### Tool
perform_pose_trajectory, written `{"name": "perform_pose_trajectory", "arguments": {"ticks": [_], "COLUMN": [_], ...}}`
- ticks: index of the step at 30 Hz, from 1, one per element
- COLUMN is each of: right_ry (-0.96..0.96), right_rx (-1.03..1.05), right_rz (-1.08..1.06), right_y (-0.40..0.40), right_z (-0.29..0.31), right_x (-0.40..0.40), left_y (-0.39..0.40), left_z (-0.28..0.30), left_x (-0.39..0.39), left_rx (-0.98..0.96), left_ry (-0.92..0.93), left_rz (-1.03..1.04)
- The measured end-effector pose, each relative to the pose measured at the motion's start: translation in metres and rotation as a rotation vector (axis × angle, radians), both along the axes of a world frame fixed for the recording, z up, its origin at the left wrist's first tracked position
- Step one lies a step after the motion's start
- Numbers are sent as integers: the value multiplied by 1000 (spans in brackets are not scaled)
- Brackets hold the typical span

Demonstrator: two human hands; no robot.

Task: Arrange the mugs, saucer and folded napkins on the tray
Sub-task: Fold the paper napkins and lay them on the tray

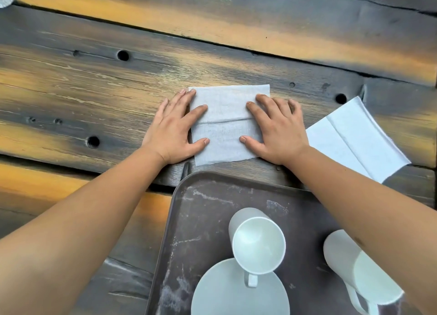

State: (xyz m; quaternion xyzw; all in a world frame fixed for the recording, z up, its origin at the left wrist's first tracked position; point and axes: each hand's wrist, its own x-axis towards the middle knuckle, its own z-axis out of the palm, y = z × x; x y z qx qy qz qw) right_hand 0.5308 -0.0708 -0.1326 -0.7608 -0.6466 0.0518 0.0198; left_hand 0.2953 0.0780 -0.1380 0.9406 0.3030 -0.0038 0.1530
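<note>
Both hands, left and right, press flat with straight fingers on a white folded paper napkin lying on the dark weathered wooden worktop. Nearer the person, a brown plastic tray carries two white mugs and a white round saucer.

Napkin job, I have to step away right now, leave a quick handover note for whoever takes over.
Left hand and right hand: both flat, pressing the napkin on the wooden table.
Second napkin: on the table to the right, off the tray.
On the tray: two mugs and the saucer.
Left: finish folding, then set both napkins on the tray.
</note>
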Motion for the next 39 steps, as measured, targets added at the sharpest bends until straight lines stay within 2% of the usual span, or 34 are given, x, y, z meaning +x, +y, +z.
{"name": "perform_pose_trajectory", "arguments": {"ticks": [3,9,16,22,30,39], "right_ry": [62,342,164,200,162,247], "right_rx": [53,255,96,-5,-30,-37], "right_rz": [-26,-144,-91,-143,-251,-146], "right_y": [0,-2,-1,12,42,58], "right_z": [-1,0,1,7,16,18], "right_x": [1,7,3,8,15,9], "left_y": [0,1,1,1,1,1], "left_z": [1,3,-1,-2,0,1], "left_x": [0,1,0,1,1,1], "left_rx": [-5,-42,-14,8,1,-12], "left_ry": [0,-27,-9,4,-9,-14], "left_rz": [4,16,19,9,8,21]}}
